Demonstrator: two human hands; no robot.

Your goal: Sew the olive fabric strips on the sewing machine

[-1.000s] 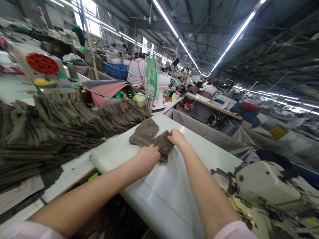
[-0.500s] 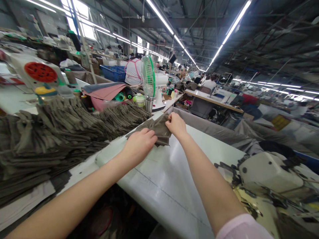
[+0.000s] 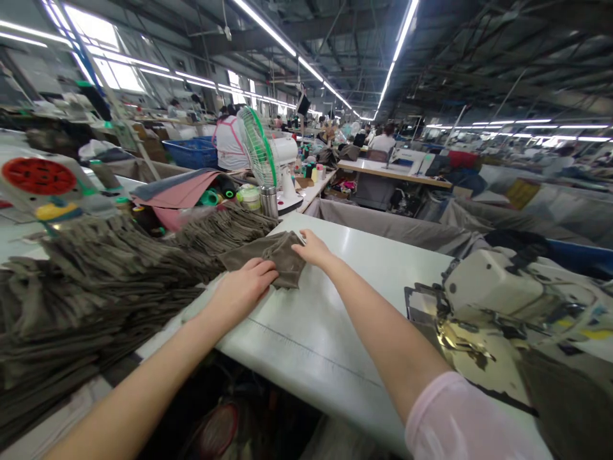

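A dark olive-brown piece of fabric [image 3: 285, 255] lies on the pale tabletop [image 3: 330, 332], its left part reaching toward the stacked pieces. My right hand [image 3: 313, 248] pinches its far right corner between thumb and fingers. Over the near edge of the cloth rests my left hand [image 3: 249, 284], its fingers laid out flat on top and its thumb hidden. Just left of that hand runs a long, thick stack of the same brown fabric pieces [image 3: 119, 268].
A sewing machine [image 3: 498, 287] stands at the right, with brown cloth beside it. Beyond the stack are a green-rimmed fan [image 3: 258, 147], a metal cup [image 3: 269, 201] and thread spools. A grey cloth-lined trough [image 3: 383, 223] borders the table's far edge. Other people sit farther back.
The camera view has turned slightly right. The fabric piece, bunched before, now lies more spread out and flatter. My right hand still pinches its corner, and my left hand stays on the cloth.
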